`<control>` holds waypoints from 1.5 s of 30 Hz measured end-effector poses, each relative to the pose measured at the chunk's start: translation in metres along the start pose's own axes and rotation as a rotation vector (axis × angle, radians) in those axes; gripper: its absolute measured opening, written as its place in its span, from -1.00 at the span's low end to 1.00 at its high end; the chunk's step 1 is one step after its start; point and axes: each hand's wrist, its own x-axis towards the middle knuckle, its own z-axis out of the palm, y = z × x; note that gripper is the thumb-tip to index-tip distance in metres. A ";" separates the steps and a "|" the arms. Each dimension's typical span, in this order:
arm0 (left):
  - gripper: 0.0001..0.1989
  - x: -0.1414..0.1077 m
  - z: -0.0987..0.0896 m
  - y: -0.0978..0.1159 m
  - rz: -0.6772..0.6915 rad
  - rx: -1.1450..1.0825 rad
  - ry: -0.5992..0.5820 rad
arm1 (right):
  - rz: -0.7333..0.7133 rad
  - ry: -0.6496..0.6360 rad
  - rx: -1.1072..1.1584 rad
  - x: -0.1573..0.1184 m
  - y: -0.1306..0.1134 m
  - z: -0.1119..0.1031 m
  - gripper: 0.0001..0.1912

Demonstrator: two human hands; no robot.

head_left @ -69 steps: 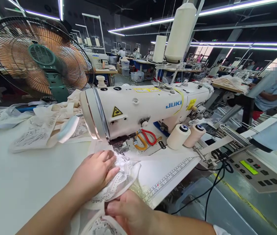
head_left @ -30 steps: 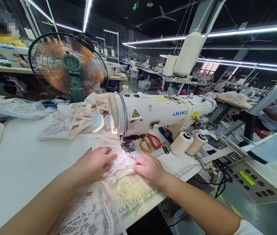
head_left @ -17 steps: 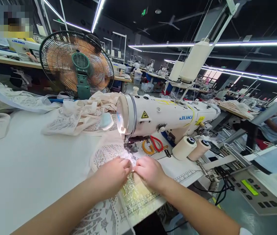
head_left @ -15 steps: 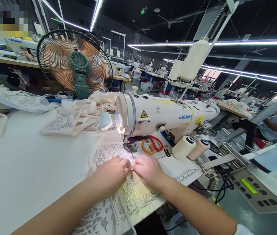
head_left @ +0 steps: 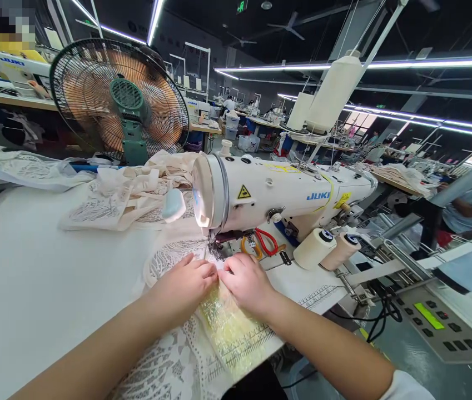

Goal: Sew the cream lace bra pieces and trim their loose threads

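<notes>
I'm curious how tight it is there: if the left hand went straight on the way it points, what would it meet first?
Most likely the right hand, close beside the left hand; whether the two touch is hard to tell.

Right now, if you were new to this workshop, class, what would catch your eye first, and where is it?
Probably the white JUKI sewing machine in the middle, with the left hand and right hand close together at the white lace fabric before its needle area. Next, the large fan with its dark wire guard fills the upper left, while a tall cream thread cone stands above the machine, right of centre.
</notes>
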 end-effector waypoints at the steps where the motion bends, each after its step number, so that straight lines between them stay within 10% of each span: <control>1: -0.70 0.001 0.000 -0.001 0.005 -0.001 -0.018 | 0.020 -0.001 0.002 0.000 0.000 0.000 -0.84; 34: -0.65 0.000 -0.012 -0.019 -0.202 -0.054 0.045 | 0.066 0.094 0.222 -0.008 -0.002 -0.004 -0.76; 39: -0.95 -0.009 -0.025 -0.005 -0.092 -0.298 -0.113 | 0.270 0.232 0.530 -0.028 -0.007 -0.017 -0.73; 45: -0.89 -0.012 -0.020 -0.020 -0.216 -0.520 -0.038 | 0.478 0.060 0.725 -0.053 -0.029 -0.027 -0.64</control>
